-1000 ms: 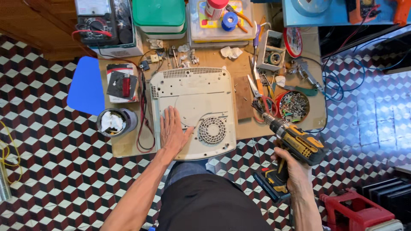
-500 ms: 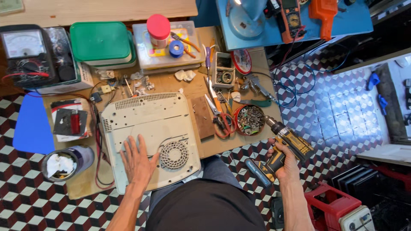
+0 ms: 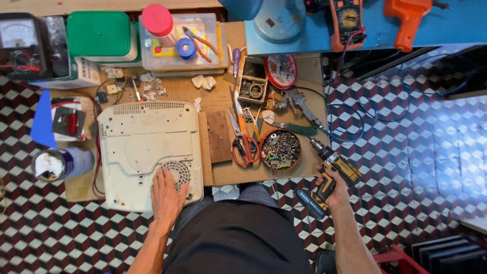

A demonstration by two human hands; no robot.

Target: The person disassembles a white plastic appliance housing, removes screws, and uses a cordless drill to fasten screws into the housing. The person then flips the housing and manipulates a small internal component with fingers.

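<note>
A cream plastic appliance casing (image 3: 147, 147) lies bottom-up on a low wooden table (image 3: 177, 91), with a round fan grille near its front corner. My left hand (image 3: 166, 195) rests flat on the casing's near edge, fingers spread beside the grille. My right hand (image 3: 332, 187) grips a yellow and black cordless drill (image 3: 329, 175) off the table's right front corner, its bit pointing up and left toward a round red tin of screws (image 3: 280, 148).
Red-handled scissors (image 3: 242, 139), a small wooden block (image 3: 219, 136), pliers, screwdrivers and small parts litter the table. Green and clear boxes (image 3: 101, 35) and an analog meter (image 3: 20, 35) stand at the back. A blue bench (image 3: 385, 25) with a multimeter sits far right. Chequered floor surrounds.
The view has shifted, so the table now sits further right and lower. My left hand slid toward the casing's near edge. The drill stays in my right hand near the screw tin.
</note>
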